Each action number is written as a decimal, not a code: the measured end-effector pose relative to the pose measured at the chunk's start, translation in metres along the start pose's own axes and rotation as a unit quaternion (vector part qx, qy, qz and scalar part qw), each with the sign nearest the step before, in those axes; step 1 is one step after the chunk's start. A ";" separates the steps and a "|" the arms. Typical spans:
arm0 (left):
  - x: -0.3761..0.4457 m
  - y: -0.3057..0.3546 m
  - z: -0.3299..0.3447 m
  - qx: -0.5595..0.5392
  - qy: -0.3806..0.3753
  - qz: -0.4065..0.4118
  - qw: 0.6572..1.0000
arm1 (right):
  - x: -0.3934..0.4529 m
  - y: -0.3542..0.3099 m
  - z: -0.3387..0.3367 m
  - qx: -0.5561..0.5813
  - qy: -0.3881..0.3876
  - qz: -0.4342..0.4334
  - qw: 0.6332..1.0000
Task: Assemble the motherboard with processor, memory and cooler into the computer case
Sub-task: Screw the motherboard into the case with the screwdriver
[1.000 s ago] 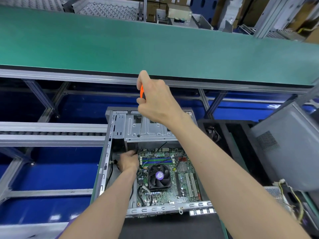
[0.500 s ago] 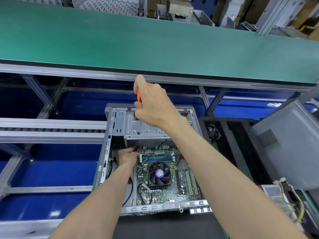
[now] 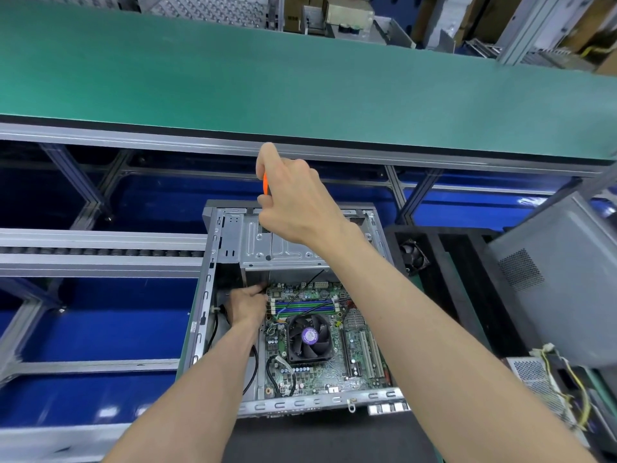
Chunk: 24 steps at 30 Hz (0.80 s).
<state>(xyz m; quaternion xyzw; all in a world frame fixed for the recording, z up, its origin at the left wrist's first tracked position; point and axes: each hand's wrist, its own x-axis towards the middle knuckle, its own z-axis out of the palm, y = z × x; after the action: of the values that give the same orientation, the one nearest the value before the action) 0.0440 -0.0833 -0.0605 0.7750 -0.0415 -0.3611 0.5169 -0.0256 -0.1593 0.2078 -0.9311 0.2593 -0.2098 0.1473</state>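
The motherboard (image 3: pixel 320 345) is already laid inside the open computer case (image 3: pixel 213 295), at 6 o'clock of the view. The cooler (image 3: pixel 310 337) is seen mounted at its middle, and the memory (image 3: pixel 305 307) is seated just above it, toward 12 o'clock. By judgement, the fastening of the board is what is left.

The left hand (image 3: pixel 247 307) is curled at the board's 10 o'clock corner; what it pinches cannot be told. The right hand (image 3: pixel 293 202) is closed around an orange-handled screwdriver (image 3: pixel 265 183), held above the case.

The case is carried on a dark bench (image 3: pixel 334 439). A green conveyor belt (image 3: pixel 300 81) is stretched across at 12 o'clock, a roller rail (image 3: pixel 100 253) at 9 o'clock, a grey side panel (image 3: pixel 551 279) at 3 o'clock.
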 end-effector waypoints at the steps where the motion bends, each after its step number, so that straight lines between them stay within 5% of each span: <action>1: -0.001 0.001 0.000 -0.005 -0.003 -0.001 1.000 | 0.001 0.000 0.001 -0.002 0.000 -0.003 1.000; 9: -0.002 0.001 0.001 -0.030 -0.006 -0.019 0.999 | 0.002 0.002 0.003 0.002 -0.004 -0.013 1.000; 14: 0.000 0.000 0.002 -0.081 -0.007 -0.040 0.996 | 0.006 0.002 0.000 -0.118 0.000 0.007 0.993; 20: 0.005 0.000 0.005 -0.165 -0.012 -0.062 0.984 | 0.014 -0.003 -0.015 -0.078 -0.085 -0.019 0.993; 24: 0.008 0.003 0.009 -0.231 0.004 -0.077 0.970 | 0.012 -0.005 -0.004 -0.209 -0.028 -0.018 0.977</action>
<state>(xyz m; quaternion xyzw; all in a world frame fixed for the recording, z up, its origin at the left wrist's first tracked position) 0.0459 -0.0947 -0.0643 0.6371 0.1047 -0.3967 0.6525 -0.0155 -0.1623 0.2168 -0.9514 0.2765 -0.1269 -0.0475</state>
